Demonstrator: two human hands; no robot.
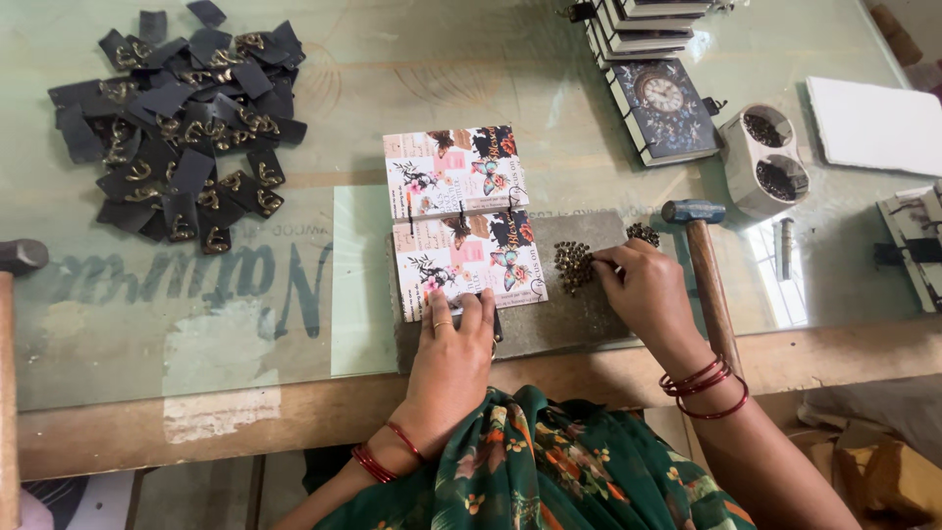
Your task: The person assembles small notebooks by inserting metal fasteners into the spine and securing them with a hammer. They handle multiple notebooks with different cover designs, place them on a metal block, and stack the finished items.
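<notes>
A small notebook (463, 218) with a patchwork floral and butterfly cover lies open, face down, on a grey slab (569, 319) at the table's near edge. My left hand (453, 353) presses on its near edge, over a small dark strap piece. My right hand (646, 290) reaches into a heap of small brass rivets (572, 265) on the slab, its fingertips pinching at them. A second small heap of rivets (644, 234) lies just beyond that hand.
A hammer (705, 275) lies right of the slab. Several black leather clasps (186, 118) are piled at the far left. Stacked notebooks (657, 88), a two-cup holder (765, 157), white paper (875, 123) and another hammer (12, 324) at the left edge stand around.
</notes>
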